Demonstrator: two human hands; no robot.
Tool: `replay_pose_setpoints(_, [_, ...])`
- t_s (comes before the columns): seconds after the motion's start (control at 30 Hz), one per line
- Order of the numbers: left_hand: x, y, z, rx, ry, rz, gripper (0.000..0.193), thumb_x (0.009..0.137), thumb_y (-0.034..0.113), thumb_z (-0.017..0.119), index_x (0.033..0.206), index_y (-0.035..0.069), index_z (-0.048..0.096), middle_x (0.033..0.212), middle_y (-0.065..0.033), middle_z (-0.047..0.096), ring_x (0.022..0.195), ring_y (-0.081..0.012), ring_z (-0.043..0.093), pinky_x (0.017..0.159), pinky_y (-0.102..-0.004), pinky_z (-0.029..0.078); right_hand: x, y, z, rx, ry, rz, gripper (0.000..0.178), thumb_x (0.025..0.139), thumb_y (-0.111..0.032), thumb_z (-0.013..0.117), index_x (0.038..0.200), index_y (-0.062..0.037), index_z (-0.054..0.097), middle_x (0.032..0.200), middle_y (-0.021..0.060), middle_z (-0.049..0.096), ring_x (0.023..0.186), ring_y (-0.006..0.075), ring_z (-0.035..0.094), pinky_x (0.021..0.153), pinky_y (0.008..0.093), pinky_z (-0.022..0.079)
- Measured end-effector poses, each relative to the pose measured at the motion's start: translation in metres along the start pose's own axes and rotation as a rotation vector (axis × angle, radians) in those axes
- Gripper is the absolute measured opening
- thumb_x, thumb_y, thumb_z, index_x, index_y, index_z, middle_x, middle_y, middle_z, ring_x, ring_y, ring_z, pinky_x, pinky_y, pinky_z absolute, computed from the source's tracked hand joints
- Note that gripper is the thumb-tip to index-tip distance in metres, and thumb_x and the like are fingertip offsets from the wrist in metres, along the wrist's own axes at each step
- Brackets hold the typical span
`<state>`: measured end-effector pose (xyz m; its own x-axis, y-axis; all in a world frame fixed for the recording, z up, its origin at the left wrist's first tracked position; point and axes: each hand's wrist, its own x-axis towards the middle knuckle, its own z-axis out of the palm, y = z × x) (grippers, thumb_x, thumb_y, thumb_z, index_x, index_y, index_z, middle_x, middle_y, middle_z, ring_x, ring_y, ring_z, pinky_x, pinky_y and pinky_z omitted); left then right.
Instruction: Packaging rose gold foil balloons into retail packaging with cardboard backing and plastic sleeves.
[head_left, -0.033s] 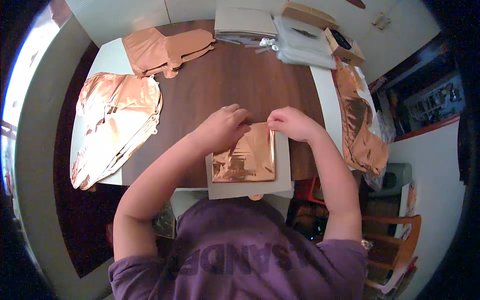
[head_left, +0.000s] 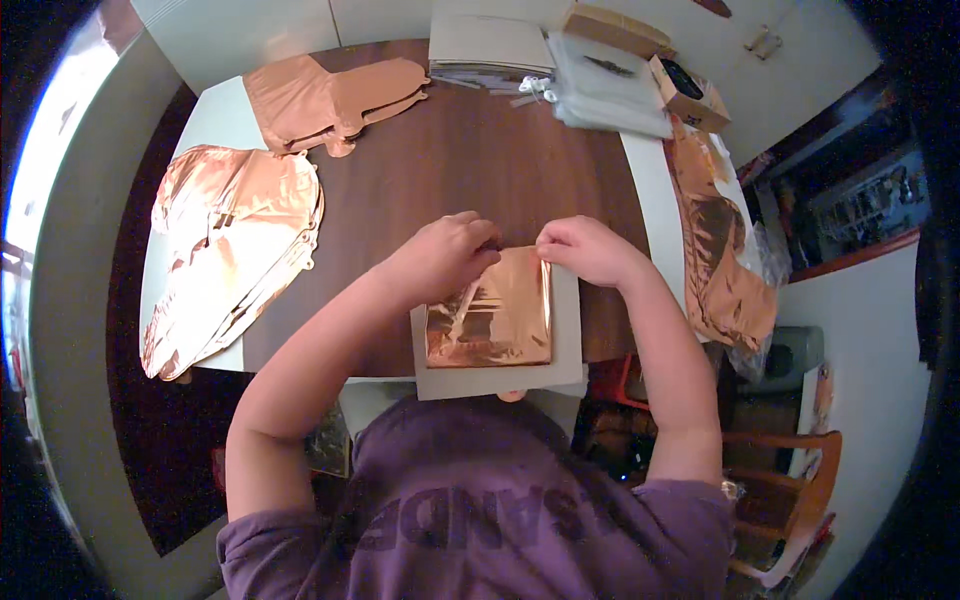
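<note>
A folded rose-gold foil balloon lies as a shiny rectangle on a pale grey card at the table's near edge. At its far right corner my right hand pinches the foil between thumb and fingertips. My left hand is closed at the far left corner, its fingers bent down onto the foil. The hand itself covers that corner and part of the card. Below the card's near edge a small rounded copper-coloured tab peeks out.
Flat foil balloons lie on the left, with matte copper ones behind. A stack of cards, clear plastic bags and a small cardboard box stand along the back. More foil hangs over the right edge, near a wooden chair.
The foil and both hands have shifted very slightly, and the reflections on the foil look different. Both hands keep their grip at the far corners.
</note>
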<state>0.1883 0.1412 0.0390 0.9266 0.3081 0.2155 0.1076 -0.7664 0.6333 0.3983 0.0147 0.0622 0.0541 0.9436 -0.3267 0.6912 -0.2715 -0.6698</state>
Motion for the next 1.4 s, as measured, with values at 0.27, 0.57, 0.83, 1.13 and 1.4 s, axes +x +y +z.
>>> replay_pose_setpoints(0.27, [0.005,0.007,-0.011,-0.203,-0.163,-0.218,0.023,0.091,0.022,0.063,0.099,0.001,0.068,0.089,-0.0186,0.070,0.080,-0.0316,0.069,0.072,-0.0387,0.053,-0.014,0.006,-0.005,0.158,-0.010,0.037,0.019,0.091,-0.019,0.061,0.091,0.0006,0.064,0.077,-0.0015,0.059,0.073,0.0072,0.052,0.070,0.0270,0.046])
replay_pose_setpoints(0.57, [0.018,0.026,-0.016,0.355,-0.346,-0.662,0.059,0.083,0.057,0.064,0.099,0.000,0.069,0.092,-0.0185,0.070,0.083,-0.0347,0.068,0.080,-0.0458,0.052,0.010,0.006,-0.005,-0.071,-0.004,0.038,0.023,0.087,-0.023,0.064,0.091,-0.0018,0.069,0.088,0.0160,0.069,0.082,0.0291,0.067,0.073,0.0405,0.052])
replay_pose_setpoints(0.83, [-0.019,0.008,0.024,0.299,0.009,0.205,0.068,0.090,0.045,0.058,0.141,0.002,0.041,0.145,-0.0219,0.040,0.137,-0.0391,0.034,0.113,-0.0538,0.024,0.011,-0.001,-0.004,-0.160,0.003,0.083,0.019,0.089,-0.018,0.061,0.087,-0.0001,0.066,0.081,0.0130,0.068,0.075,0.0207,0.063,0.069,0.0357,0.050])
replay_pose_setpoints(1.13, [-0.029,0.017,0.048,0.448,-0.015,0.027,0.079,0.091,0.052,0.051,0.146,-0.002,0.031,0.153,-0.0220,0.029,0.142,-0.0389,0.025,0.116,-0.0522,0.016,-0.065,-0.011,0.045,-0.249,0.723,0.066,0.047,0.088,-0.026,0.065,0.125,-0.0024,0.048,0.111,0.0219,0.059,0.102,0.0414,0.059,0.086,0.0483,0.049])
replay_pose_setpoints(1.4, [-0.024,0.030,0.054,0.462,0.033,-0.032,0.079,0.091,0.052,0.051,0.144,-0.005,0.033,0.151,-0.0235,0.032,0.140,-0.0400,0.028,0.115,-0.0524,0.017,-0.120,-0.015,0.099,0.028,0.760,0.244,0.053,0.081,-0.015,0.074,0.127,-0.0041,0.049,0.098,0.0160,0.057,0.080,0.0283,0.060,0.070,0.0393,0.052])
